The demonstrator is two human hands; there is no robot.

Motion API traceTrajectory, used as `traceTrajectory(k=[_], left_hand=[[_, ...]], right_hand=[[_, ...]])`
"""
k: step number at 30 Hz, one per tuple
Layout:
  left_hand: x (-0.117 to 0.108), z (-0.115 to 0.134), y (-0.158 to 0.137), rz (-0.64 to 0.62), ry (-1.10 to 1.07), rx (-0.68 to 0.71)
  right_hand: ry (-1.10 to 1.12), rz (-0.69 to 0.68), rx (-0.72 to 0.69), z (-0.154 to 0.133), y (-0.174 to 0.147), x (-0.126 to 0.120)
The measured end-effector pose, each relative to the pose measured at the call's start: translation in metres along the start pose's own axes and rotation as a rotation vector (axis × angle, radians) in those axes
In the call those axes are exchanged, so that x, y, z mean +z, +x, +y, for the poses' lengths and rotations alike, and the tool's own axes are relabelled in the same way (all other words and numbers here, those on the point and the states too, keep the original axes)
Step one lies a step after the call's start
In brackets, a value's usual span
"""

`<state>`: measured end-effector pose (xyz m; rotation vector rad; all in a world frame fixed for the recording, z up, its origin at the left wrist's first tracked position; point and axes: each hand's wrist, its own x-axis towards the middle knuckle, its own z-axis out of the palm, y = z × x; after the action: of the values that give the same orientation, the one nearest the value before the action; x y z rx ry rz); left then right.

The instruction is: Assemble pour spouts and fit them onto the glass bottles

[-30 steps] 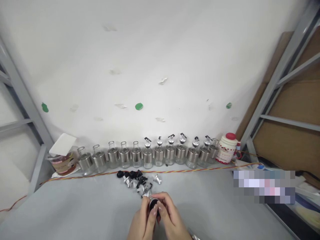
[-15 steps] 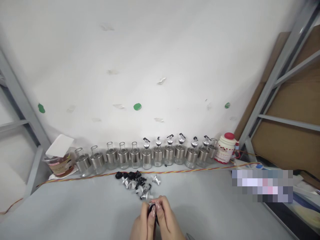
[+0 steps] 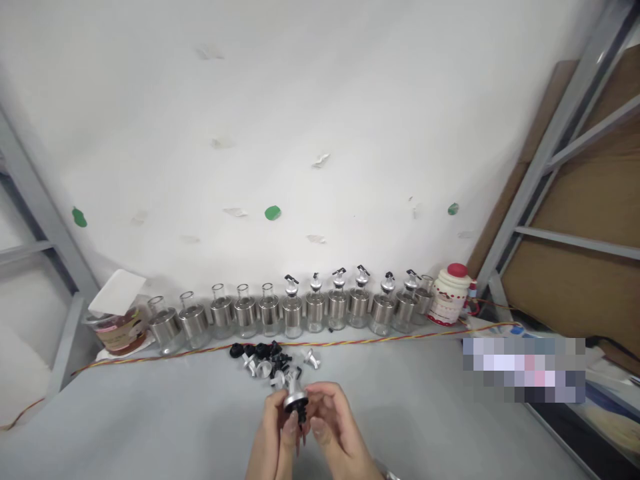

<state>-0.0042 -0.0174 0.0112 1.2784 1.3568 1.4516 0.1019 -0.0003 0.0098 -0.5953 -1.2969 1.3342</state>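
Between my hands is a bottle pourer [image 3: 295, 399] with a silver cap on top and a black ribbed stopper pointing down. My left hand [image 3: 274, 430] is closed on it, the thumb against the black part. Close on its other side, my right hand [image 3: 339, 427] has its thumb and fingers apart and curved around the pourer. Just beyond the hands lies a loose pile of black stoppers [image 3: 262, 351] and silver spouts [image 3: 249, 364], partly covered by the held pourer. One silver spout [image 3: 312, 359] rests a little to the right of the pile.
A row of glass bottles with metal sleeves [image 3: 245, 312] stands along the wall; several on the right carry pourers [image 3: 339, 279]. A twisted wire [image 3: 370, 342] runs before them. A lidded tub [image 3: 120, 333] stands left, a red-topped jar [image 3: 447, 300] right, beside a blurred patch [image 3: 524, 370].
My hands have moved apart from a tight joint grip. The pourer now shows upright in my left hand, and my right fingers have opened away from it.
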Motion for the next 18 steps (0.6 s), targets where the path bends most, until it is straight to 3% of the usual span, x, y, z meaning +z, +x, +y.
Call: traceTrajectory(k=[5, 9, 13, 18], left_hand=[[-0.004, -0.005, 0.001, -0.072, 0.123, 0.122], [-0.007, -0.004, 0.003, -0.163, 0.192, 0.139], [-0.007, -0.007, 0.002, -0.213, 0.166, 0.026], [-0.009, -0.018, 0.000, -0.220, 0.019, -0.145]], right_hand=[[-0.011, -0.006, -0.028, 0.005, -0.001, -0.002], [-0.216, -0.061, 0.018, 0.000, 0.001, -0.010], [-0.477, -0.161, 0.008, -0.001, 0.003, -0.015], [-0.497, -0.128, 0.103, 0.007, 0.000, -0.010]])
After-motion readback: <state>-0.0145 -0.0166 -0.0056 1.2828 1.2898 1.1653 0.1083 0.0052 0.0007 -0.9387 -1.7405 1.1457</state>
